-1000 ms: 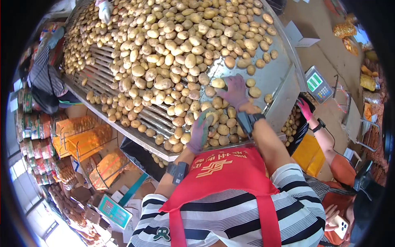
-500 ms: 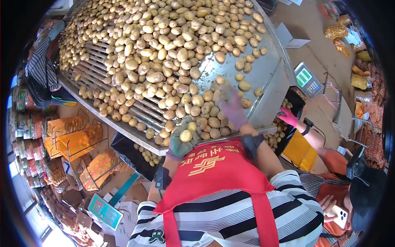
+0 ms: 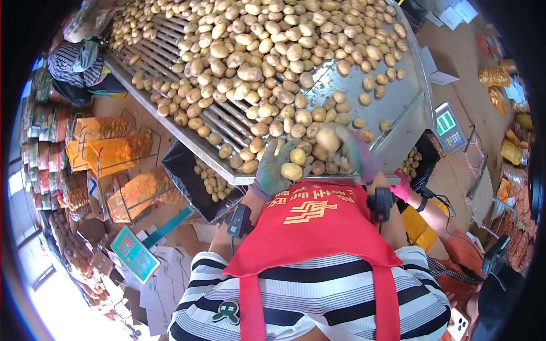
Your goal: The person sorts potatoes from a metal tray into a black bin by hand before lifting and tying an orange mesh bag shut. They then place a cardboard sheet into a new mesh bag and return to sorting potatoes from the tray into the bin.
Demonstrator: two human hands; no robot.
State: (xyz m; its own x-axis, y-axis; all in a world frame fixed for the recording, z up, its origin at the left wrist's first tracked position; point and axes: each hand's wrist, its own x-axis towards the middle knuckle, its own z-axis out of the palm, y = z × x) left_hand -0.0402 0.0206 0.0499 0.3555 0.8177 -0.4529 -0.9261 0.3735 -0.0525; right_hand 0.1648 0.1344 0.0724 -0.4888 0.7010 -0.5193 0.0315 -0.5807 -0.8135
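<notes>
My left hand (image 3: 273, 172), in a green and purple glove, curls around two potatoes (image 3: 292, 171) at the near edge of the metal sorting table (image 3: 378, 122). My right hand (image 3: 360, 154), gloved alike and slightly blurred, grips a larger potato (image 3: 328, 140) at its fingertips, just right of the left hand. Loose potatoes (image 3: 250, 74) cover much of the table, some lying on its slatted part (image 3: 227, 122). Several lie between and beyond my hands.
Black-lined bins with potatoes stand below the table, left (image 3: 176, 173) and right (image 3: 427, 159). Scales are at lower left (image 3: 135, 254) and right (image 3: 450, 128). Orange mesh sacks (image 3: 119, 149) stand at left. A co-worker's pink-gloved hand (image 3: 402, 186) is near the right bin.
My right hand has drawn back toward me and now has a potato. The left hand now holds two potatoes where one showed. The view has shifted, moving the table rightward in the picture.
</notes>
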